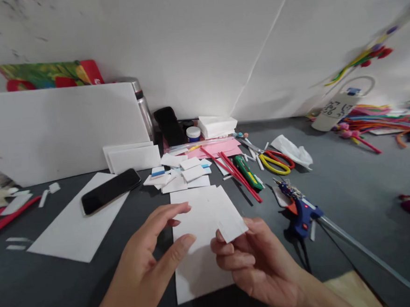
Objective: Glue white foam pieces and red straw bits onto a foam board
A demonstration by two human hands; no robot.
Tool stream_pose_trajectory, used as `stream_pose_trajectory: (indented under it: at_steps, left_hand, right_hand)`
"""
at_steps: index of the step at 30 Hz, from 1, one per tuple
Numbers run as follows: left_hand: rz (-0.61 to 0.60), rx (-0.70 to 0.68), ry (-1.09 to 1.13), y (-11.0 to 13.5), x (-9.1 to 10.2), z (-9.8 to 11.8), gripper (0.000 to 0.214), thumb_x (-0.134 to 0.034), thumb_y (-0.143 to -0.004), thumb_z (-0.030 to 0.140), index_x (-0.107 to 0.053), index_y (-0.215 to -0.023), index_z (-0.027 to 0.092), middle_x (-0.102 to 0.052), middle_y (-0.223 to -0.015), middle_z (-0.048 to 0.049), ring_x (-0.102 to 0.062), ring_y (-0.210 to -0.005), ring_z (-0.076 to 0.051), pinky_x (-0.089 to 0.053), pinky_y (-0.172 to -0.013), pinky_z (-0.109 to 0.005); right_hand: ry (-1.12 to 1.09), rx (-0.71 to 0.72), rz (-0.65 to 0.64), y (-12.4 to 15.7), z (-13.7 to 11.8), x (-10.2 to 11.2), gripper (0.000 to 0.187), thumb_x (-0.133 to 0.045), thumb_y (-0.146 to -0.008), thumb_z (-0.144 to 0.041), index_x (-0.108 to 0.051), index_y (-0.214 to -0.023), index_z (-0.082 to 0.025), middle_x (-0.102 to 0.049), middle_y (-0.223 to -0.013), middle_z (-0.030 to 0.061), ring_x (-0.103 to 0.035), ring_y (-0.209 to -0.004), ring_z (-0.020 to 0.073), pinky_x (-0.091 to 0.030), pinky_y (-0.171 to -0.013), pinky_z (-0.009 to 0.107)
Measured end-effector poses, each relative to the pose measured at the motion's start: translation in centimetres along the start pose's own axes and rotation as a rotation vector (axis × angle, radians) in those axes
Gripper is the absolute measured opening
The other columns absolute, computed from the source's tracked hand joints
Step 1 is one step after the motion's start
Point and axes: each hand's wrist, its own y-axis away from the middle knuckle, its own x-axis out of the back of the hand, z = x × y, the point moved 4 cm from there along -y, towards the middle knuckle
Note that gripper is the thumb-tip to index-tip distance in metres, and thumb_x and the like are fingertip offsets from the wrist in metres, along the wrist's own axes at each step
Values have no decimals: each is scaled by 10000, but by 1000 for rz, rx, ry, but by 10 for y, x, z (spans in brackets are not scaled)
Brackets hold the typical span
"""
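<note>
Between the fingers of my right hand [254,262] is a small white foam-board piece [230,217], tilted above a larger white board [192,271] that lies flat on the dark table. My left hand [145,260] hovers at the left edge of that board, thumb and fingers apart, with nothing in it. Past the board's far edge is a loose pile of small white pieces [194,173], some with blue stripes. Red sticks [240,177] and a green utility knife [247,171] lie just beyond the right hand.
A blue glue gun [303,216] with a long clear glue stick lies at right. Nearby are yellow-and-red-handled scissors [276,162] and a crumpled tissue [292,151]. A phone [111,191] rests on a white sheet [66,233] at left, before an upright white panel [63,130].
</note>
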Motion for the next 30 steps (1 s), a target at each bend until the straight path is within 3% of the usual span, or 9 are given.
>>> stream_pose_trajectory:
  at_steps: [7,18,23,30]
  left_hand:
    - [-90,32,246,-11,-18,19,308,-595,-923,408,-647,-1218,336,-637,-1303,-22,-606,-1132,-231,-484,-946,-316]
    - [-387,162,920,-26,-63,19,380,-654,-913,265,-626,-1292,261,-699,-1174,-59,-639,-1019,-184,-471,-918,-290]
    - [-403,180,978,-26,-71,13,363,-699,-878,255,-662,-1239,248,-701,-1160,-67,-607,-1128,-222,-474,-936,-303]
    - [-363,217,1050,-25,-74,15,417,-743,-838,242,-651,-1245,257,-699,-1234,-80,-636,-1114,-214,-498,-937,-305]
  right_hand:
    - [-54,-36,-160,-2,0,-2,435,-727,-762,-399,-630,-938,-13,-454,-779,-9,-333,-513,-10,-291,-364,49]
    - [-34,-105,-172,-6,3,4,421,-694,-753,-438,-624,-881,-43,-453,-737,-31,-334,-494,-9,-259,-332,45]
    - [-36,-141,-134,-5,3,4,407,-713,-738,-430,-593,-883,-69,-465,-712,-32,-298,-479,-3,-200,-317,54]
    - [-37,-167,-123,-4,3,4,434,-753,-728,-436,-575,-879,-71,-441,-700,-39,-281,-476,5,-176,-337,76]
